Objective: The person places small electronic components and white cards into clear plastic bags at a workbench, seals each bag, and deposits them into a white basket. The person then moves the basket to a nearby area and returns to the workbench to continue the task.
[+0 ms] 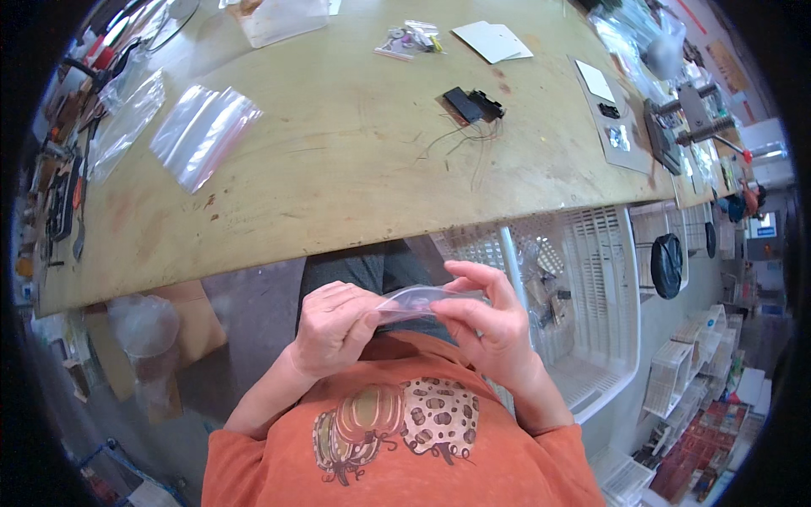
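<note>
Clear bag [412, 297]: small, thin, see-through plastic, far edge bowed up, some glare; contents too blurred to tell
Bag position: stretched between both hands, above the lap, off the near edge of the workbench [312, 186]
Left hand [334, 328]: fingers curled in, thumb and forefinger pinching the bag's left end
Right hand [490, 317]: gripping the bag's right end, thumb on near side, fingers bent above it
Shirt [367, 444]: orange, pumpkin print, just below the hands in view
White basket [632, 296]: slatted, right of the right hand, beside the bench, small items inside
Black parts [475, 106]: on the bench beyond the hands, thin wires trailing
Flat zip bags [203, 135]: overlapping, bench left side
Small-parts bag [410, 40]: far side of the bench, near the white cards [490, 42]
Grey board [629, 152]: bench right side, white card and small pieces on it
</note>
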